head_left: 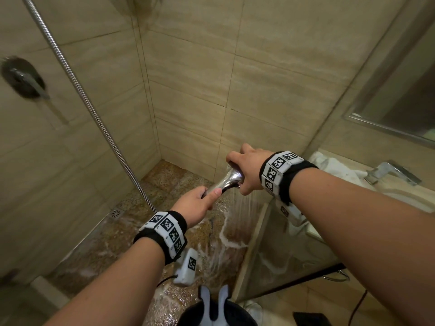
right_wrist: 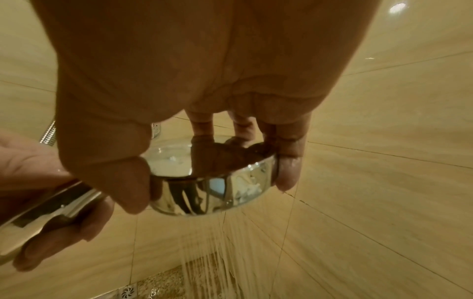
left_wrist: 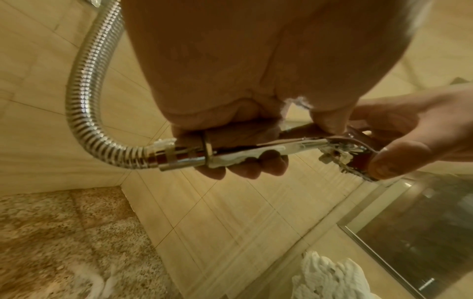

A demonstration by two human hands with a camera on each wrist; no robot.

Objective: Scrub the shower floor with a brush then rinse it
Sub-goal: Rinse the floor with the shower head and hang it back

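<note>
We see a chrome shower head [head_left: 229,178] held level above the speckled brown stone shower floor [head_left: 164,180], its round face turned down and thin streams of water [right_wrist: 217,252] falling from it. Its handle joins a ribbed metal hose [left_wrist: 82,97] that curves upward. The floor is wet and glossy, with white foam [head_left: 226,234] streaked across it near the spray.

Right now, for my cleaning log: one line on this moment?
phase: rinse | left hand: grips shower handle | right hand: holds shower head | water: spraying on floor | foam: visible
</note>
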